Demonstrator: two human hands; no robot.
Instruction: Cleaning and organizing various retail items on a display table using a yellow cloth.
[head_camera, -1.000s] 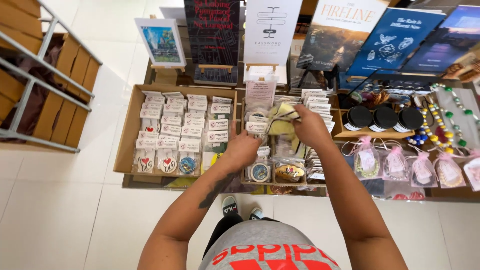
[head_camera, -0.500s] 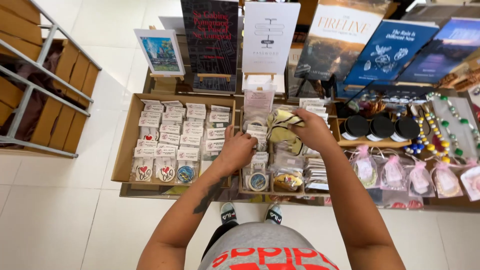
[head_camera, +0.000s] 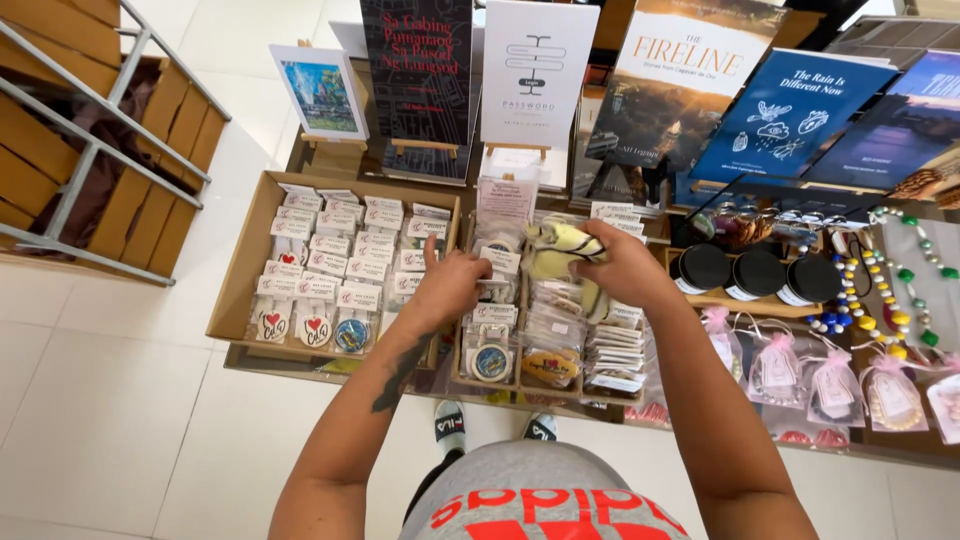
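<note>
**Handling the packets in the middle tray**

Head view: Your right hand (head_camera: 622, 268) is closed on a bunch of yellowish packets (head_camera: 553, 250), held just above the narrow middle tray (head_camera: 462, 375). Your left hand (head_camera: 447, 288) rests, fingers curled, on the tagged packets (head_camera: 497, 262) standing in that tray. Keep the rows upright; support the bunch from below. The tabletop (head_camera: 300, 362) stands on pale floor tiles (head_camera: 110, 400); upright books (head_camera: 678, 85) stand beyond both hands.

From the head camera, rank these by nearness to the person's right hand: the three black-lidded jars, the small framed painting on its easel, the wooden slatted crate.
1. Black-lidded jars: just right of the right hand.
2. Framed painting: back left, beyond the tray of cards.
3. Slatted crate: far left, on the floor.
</note>
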